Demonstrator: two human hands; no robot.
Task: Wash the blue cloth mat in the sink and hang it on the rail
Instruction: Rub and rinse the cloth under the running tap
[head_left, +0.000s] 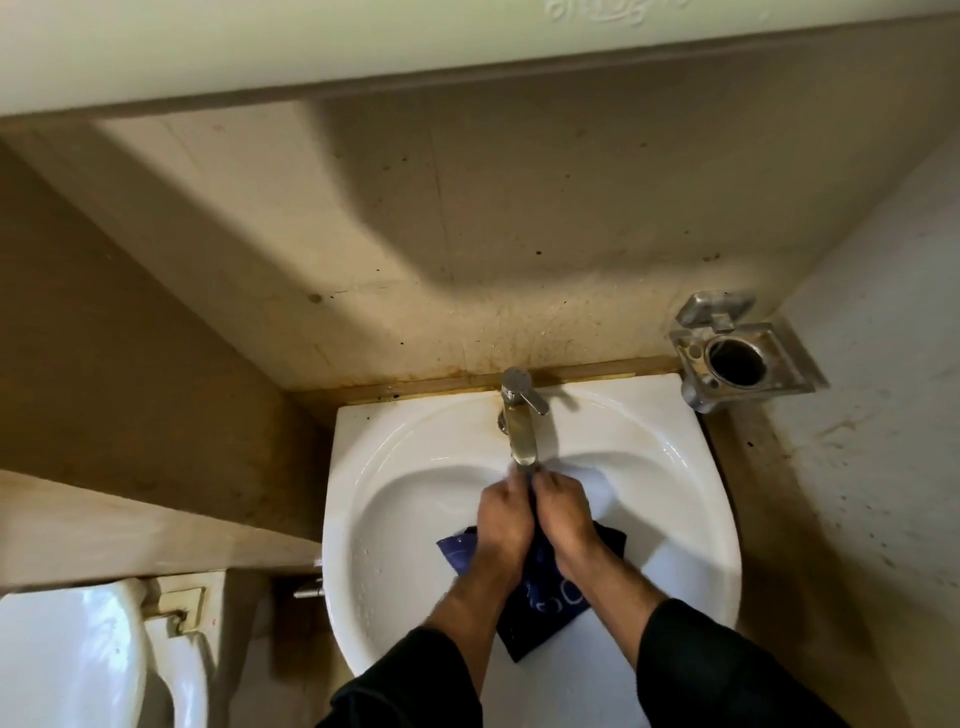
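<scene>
fingers of both hands curl around the bunched top of the blue cloth mat (545, 582), side by side and touching, just under the tap (522, 431) spout. left hand (505, 519) sits on the left, right hand (563, 512) on the right, knuckles up; how the fingertips lie underneath i cannot tell, since the backs of the hands hide them. the rest of the mat hangs down toward the near side between the forearms, inside the white sink (395, 519), with one corner poking out to the left and another to the right.

holding the gathered part right below the spout probably lets water fall straight onto the fabric being worked, while the loose end stays in the bowl so drips land there. the close grip of the two hands looks suited to rubbing the cloth against itself. whether water is running is hard to make out; small drops show on the left wall of the bowl.

washing seems to be under way, and hanging is not yet done. no rail is clearly visible. a metal holder (737, 358) is fixed to the wall at far right, and a toilet (72, 654) sits at near left.
</scene>
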